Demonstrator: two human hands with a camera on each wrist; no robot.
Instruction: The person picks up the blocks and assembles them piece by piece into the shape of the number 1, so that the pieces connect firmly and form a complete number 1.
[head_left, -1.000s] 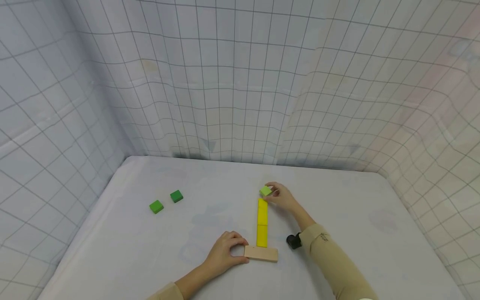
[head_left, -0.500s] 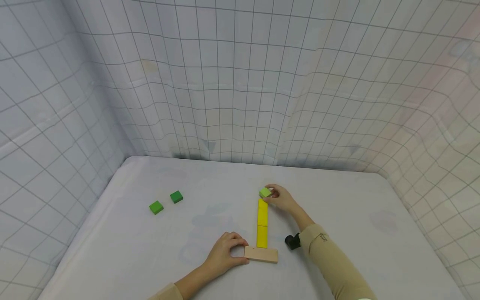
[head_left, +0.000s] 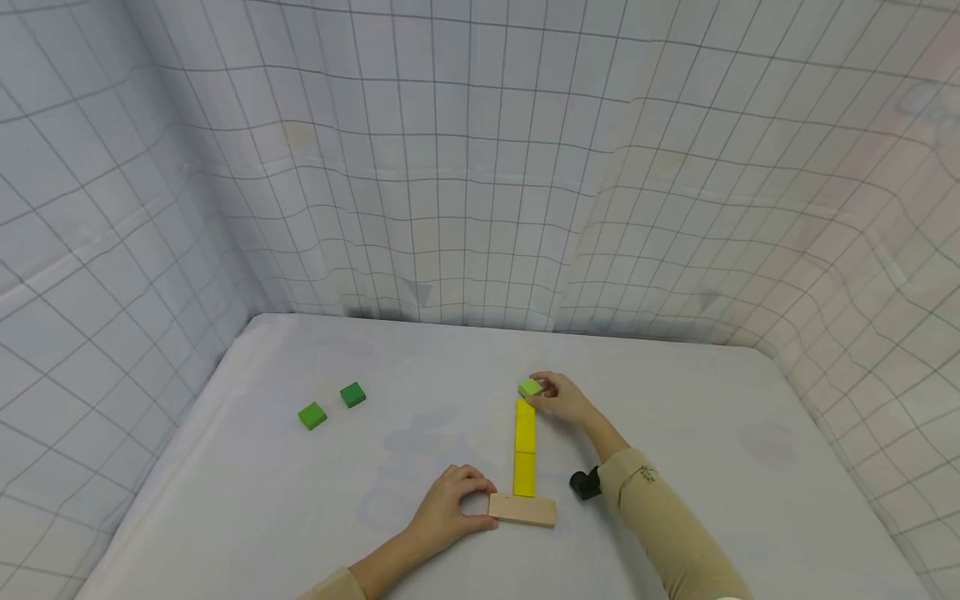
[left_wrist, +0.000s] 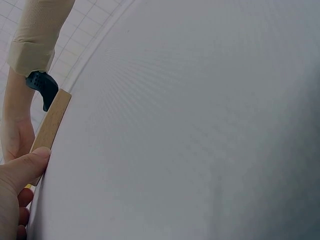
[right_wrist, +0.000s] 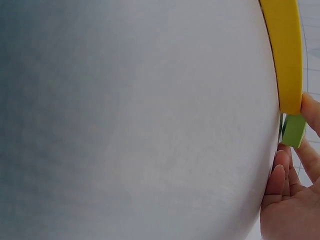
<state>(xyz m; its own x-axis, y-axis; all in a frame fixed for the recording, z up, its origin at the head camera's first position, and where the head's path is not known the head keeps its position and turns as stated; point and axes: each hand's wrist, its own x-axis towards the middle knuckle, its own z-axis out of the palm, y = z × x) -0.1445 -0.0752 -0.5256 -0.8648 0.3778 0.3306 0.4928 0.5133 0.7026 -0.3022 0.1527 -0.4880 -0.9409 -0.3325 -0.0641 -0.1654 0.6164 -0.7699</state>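
Note:
My left hand (head_left: 446,508) pinches the left end of a plain wooden block (head_left: 522,509), thumb on the near side and fingers on the far side. From its far edge, two yellow blocks (head_left: 525,446) run end to end away from me. At their far end, tilted to them, lies a light green block (head_left: 530,387). My right hand (head_left: 566,400) pinches this green block between thumb and finger. In the right wrist view the green block (right_wrist: 294,131) sits against the end of the yellow block (right_wrist: 287,60), with fingers (right_wrist: 310,160) on it.
Two darker green blocks, one (head_left: 312,415) nearer and one (head_left: 353,394) farther, lie at the left of the white-covered table (head_left: 420,400). A black device (head_left: 583,484) is at the right wrist. Gridded white cloth (head_left: 480,183) hangs around the back and sides.
My right hand has drawn the light green block slightly nearer to the yellow blocks. The left hand and the wooden block keep their place.

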